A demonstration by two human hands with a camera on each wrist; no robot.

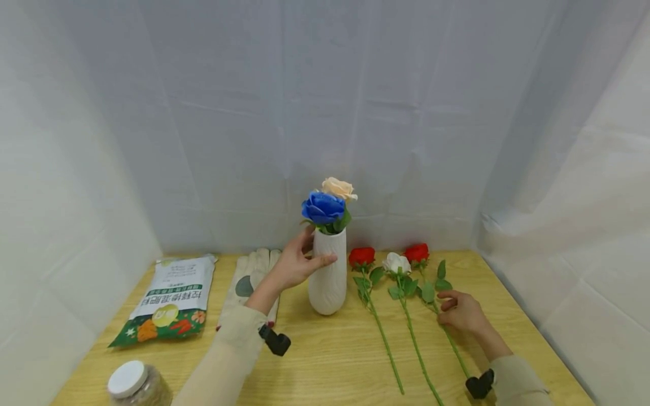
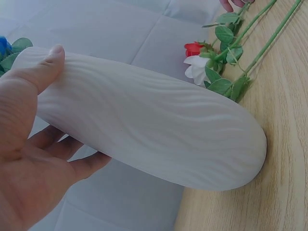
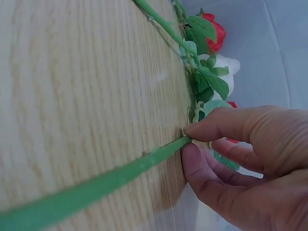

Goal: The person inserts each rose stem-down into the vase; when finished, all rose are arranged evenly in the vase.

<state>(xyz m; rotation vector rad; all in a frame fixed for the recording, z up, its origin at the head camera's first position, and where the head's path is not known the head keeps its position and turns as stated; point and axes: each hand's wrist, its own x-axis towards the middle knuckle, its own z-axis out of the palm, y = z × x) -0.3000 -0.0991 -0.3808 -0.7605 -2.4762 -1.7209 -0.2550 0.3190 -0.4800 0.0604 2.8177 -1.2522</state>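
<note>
A white ribbed vase (image 1: 328,276) stands upright on the table with a blue rose (image 1: 323,207) and a cream rose (image 1: 339,188) in its mouth. My left hand (image 1: 299,262) grips it near the top, thumb across the front and fingers behind, as the left wrist view shows. On the right, my right hand (image 1: 463,312) pinches the green stem of the rightmost red rose (image 1: 416,252) between thumb and fingertips, below its leaves. That stem (image 3: 115,175) runs along the wood. Beside it lie a white rose (image 1: 396,263) and another red rose (image 1: 361,256).
Left of the vase lies a pair of pale work gloves (image 1: 254,276), partly behind my left forearm. Farther left is a white and green fertilizer bag (image 1: 172,299). A clear jar with a white lid (image 1: 128,379) stands at the front left. Pale cloth hangs behind the table.
</note>
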